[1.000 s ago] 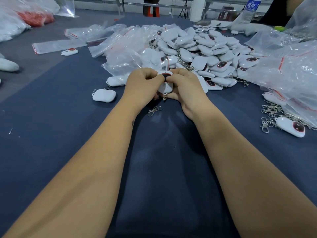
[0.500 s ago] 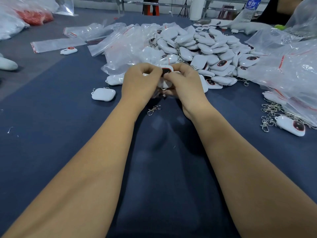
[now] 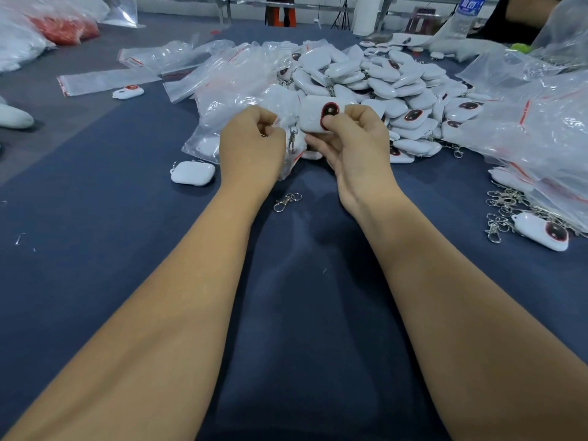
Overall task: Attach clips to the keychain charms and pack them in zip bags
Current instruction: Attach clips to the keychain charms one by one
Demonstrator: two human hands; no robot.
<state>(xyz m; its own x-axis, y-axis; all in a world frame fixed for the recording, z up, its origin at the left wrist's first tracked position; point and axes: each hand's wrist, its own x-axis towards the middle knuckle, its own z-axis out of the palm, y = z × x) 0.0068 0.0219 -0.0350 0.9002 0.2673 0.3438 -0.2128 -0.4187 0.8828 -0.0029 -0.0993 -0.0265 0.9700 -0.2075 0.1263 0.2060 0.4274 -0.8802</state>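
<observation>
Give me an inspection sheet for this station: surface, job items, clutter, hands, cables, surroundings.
Surface: dark blue cloth over the table, with small bits of lint.
Job's things: white charm with a clip hanging from it, held above the cloth; pile of charms behind; zip bags heaped left of the pile; spare clip lying loose; clip heap at right.
Clutter: stray charm on the cloth; another by the clip heap.
Hands: right hand pinches the charm; left hand has its fingers curled beside the clip, grip unclear.
Cables: nothing seen.
Surroundings: water bottle and sacks at the far edges.
</observation>
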